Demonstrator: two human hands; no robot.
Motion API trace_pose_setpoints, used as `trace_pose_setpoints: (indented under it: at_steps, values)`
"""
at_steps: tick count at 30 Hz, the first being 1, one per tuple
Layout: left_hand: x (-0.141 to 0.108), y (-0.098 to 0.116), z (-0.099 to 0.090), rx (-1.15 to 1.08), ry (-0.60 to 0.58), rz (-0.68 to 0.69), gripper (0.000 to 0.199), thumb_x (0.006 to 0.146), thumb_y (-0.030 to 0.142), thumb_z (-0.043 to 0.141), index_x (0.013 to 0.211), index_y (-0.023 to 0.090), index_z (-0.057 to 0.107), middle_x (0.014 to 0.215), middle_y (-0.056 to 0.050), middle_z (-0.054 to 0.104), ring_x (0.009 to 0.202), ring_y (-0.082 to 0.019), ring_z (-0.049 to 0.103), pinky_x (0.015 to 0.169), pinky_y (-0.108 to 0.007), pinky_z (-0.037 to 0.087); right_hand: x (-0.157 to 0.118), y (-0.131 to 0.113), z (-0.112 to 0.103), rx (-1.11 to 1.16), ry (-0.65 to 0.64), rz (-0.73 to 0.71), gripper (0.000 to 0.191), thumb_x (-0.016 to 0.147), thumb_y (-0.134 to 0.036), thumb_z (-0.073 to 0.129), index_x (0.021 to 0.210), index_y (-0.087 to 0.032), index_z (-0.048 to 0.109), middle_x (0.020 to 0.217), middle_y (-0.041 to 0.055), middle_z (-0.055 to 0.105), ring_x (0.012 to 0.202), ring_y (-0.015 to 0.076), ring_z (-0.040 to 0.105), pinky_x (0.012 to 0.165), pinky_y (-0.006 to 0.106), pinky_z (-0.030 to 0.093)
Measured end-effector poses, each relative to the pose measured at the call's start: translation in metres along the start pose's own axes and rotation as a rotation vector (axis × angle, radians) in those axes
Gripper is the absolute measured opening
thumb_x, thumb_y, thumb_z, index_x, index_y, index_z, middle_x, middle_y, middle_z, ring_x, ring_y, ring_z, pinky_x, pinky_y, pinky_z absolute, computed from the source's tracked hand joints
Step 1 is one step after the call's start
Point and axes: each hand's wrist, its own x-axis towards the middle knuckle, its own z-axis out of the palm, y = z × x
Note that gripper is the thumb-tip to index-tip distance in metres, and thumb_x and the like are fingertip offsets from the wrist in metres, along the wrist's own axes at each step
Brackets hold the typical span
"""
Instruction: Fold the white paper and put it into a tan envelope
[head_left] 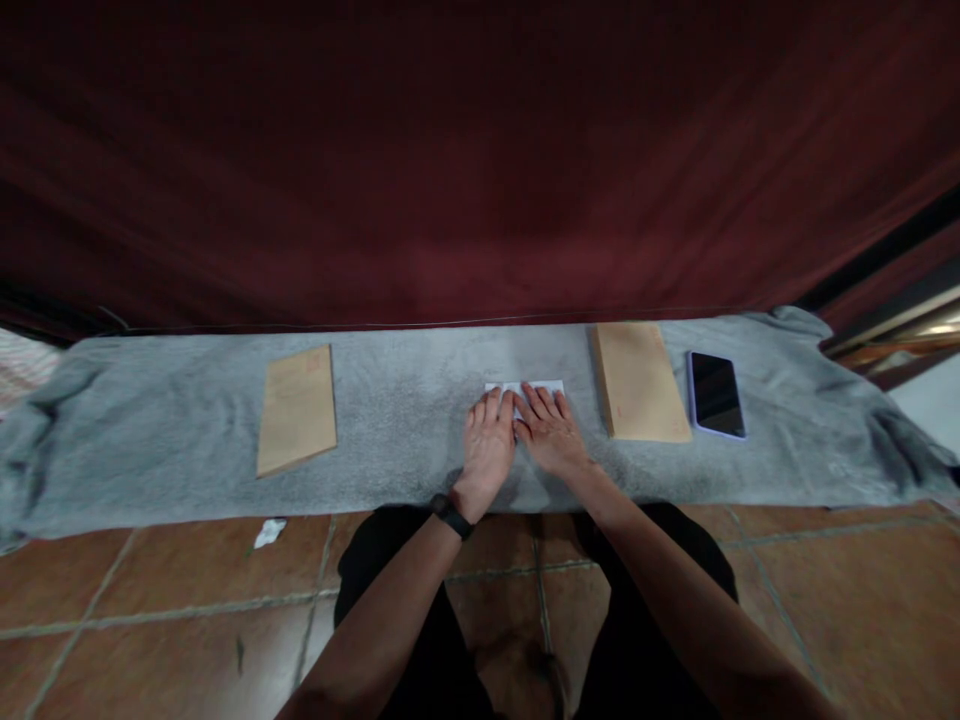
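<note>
Touching white paper (517,386) — left hand (489,437), right hand (553,440), grip released — envelope (298,412), red print (314,364) illegible

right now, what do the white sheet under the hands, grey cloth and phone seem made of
White sheet: probably matt paper, thin and straight-edged.
Grey cloth: fabric, perhaps fleecy, given its soft folds and mottled nap.
Smartphone: glossy dark screen, likely glass; smooth lilac rim, perhaps plastic or silicone.
</note>
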Motion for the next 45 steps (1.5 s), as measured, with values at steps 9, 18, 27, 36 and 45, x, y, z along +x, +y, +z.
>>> trace_pose_setpoints:
  at_steps: [9,18,27,36,45]
  values:
    - [-0.001,-0.005,0.004,-0.018,-0.113,-0.003,0.052,0.102,0.016,0.036,0.153,0.01,0.045,0.16,-0.015,0.045,0.149,-0.027,0.04,0.12,-0.042,0.035,0.0,0.002,0.003,0.005,0.007,0.002,0.053,0.107,-0.041,0.038,0.158,-0.025,0.042,0.168,0.0059,0.031,0.154,0.0313,0.031,0.127,0.056,0.018]
    - [0.02,-0.011,-0.009,0.049,-0.137,0.062,0.049,0.1,0.014,0.042,0.149,0.011,0.048,0.158,-0.015,0.049,0.134,-0.029,0.052,0.108,-0.042,0.044,0.001,0.001,0.002,0.022,0.003,0.002,0.054,0.106,-0.041,0.04,0.157,-0.023,0.044,0.168,0.0077,0.032,0.154,0.032,0.032,0.126,0.057,0.018]
    - [0.031,-0.014,-0.007,0.069,-0.143,0.091,0.046,0.098,0.012,0.046,0.144,0.013,0.054,0.151,-0.014,0.055,0.129,-0.029,0.053,0.104,-0.043,0.046,0.0,0.001,0.0,0.013,0.049,-0.022,0.052,0.106,-0.04,0.043,0.155,-0.023,0.046,0.166,0.0082,0.037,0.151,0.032,0.036,0.125,0.056,0.022]
    - [0.036,-0.008,-0.01,0.093,-0.125,0.122,0.043,0.099,0.008,0.039,0.135,0.01,0.061,0.145,-0.016,0.06,0.129,-0.03,0.054,0.107,-0.043,0.046,0.0,0.002,0.003,0.033,0.046,-0.023,0.052,0.105,-0.037,0.044,0.154,-0.022,0.047,0.166,0.0085,0.036,0.151,0.032,0.036,0.125,0.057,0.021]
    - [0.041,-0.003,-0.008,-0.036,-0.096,0.144,0.041,0.099,0.011,0.041,0.135,0.008,0.061,0.141,-0.016,0.064,0.13,-0.024,0.056,0.114,-0.037,0.041,0.0,0.002,0.001,0.02,0.025,-0.026,0.053,0.105,-0.036,0.041,0.154,-0.016,0.048,0.166,0.0107,0.035,0.151,0.0332,0.037,0.126,0.057,0.02]
